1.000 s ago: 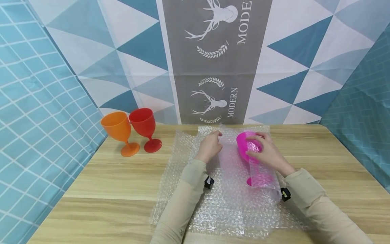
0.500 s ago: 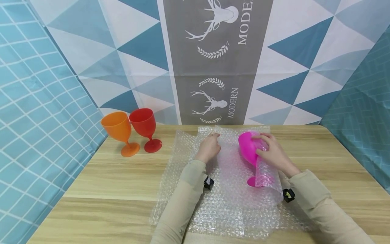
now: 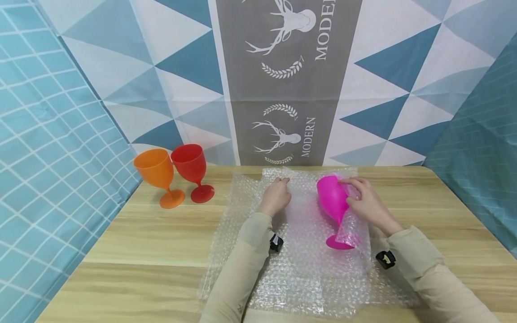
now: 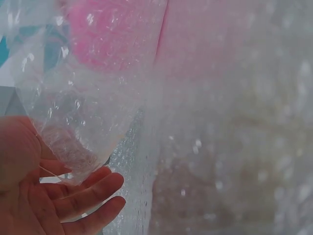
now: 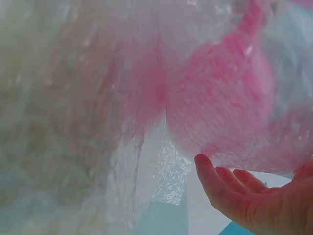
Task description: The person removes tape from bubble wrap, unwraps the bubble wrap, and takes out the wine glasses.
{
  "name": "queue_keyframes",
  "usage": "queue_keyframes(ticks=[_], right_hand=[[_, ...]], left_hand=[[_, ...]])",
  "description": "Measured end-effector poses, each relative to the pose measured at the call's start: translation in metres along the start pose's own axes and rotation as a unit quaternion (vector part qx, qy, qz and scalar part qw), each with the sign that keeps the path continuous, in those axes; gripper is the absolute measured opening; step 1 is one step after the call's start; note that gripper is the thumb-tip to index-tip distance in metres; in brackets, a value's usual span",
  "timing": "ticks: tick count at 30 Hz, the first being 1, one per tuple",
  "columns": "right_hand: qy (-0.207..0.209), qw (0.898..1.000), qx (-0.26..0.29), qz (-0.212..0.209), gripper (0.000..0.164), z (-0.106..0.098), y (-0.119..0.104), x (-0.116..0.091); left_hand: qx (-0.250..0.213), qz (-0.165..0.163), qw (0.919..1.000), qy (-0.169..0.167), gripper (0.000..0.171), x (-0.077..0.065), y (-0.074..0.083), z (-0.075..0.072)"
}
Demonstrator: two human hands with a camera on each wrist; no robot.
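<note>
A pink plastic goblet lies on a sheet of bubble wrap, its bowl toward the back and its foot toward the front. My right hand holds the sheet's right edge beside the goblet's bowl; that flap still covers the right side of the stem and foot. To the left of the goblet, my left hand grips another part of the wrap, a corner of it gathered between thumb and fingers in the left wrist view. Through the plastic, the right wrist view shows the pink bowl just above my right fingertips.
An orange goblet and a red goblet stand upright side by side at the back left of the wooden table. More bubble wrap lies layered under both forearms. A patterned cloth hangs behind the table's far edge.
My right hand has moved right, drawing the wrap's flap off the pink goblet, so more of its bowl, stem and foot shows bare. My left hand has barely shifted.
</note>
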State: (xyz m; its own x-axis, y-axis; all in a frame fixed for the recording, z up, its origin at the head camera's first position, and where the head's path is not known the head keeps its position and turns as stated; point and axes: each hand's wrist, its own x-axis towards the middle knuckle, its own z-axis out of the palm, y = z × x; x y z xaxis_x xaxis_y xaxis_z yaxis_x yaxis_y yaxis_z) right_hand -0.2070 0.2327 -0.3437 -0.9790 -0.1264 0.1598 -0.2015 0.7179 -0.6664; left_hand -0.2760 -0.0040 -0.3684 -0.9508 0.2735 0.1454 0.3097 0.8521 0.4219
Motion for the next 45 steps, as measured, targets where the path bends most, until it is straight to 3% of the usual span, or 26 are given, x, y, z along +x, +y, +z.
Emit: queue_keyframes(ticks=[10, 17, 45], right_hand=[[0.002, 1.0, -0.021, -0.022, 0.049, -0.006, 0.01, 0.0], [0.005, 1.0, -0.016, -0.014, 0.049, -0.009, 0.014, -0.002], [-0.024, 0.999, -0.046, 0.01, 0.064, -0.019, 0.037, -0.002]], left_hand=[[-0.006, -0.002, 1.0, -0.004, 0.051, 0.0, -0.002, 0.001], [-0.001, 0.003, 1.0, 0.0, 0.051, 0.0, -0.005, 0.003], [0.009, -0.031, 0.9991, -0.028, 0.049, 0.0, -0.008, 0.003]])
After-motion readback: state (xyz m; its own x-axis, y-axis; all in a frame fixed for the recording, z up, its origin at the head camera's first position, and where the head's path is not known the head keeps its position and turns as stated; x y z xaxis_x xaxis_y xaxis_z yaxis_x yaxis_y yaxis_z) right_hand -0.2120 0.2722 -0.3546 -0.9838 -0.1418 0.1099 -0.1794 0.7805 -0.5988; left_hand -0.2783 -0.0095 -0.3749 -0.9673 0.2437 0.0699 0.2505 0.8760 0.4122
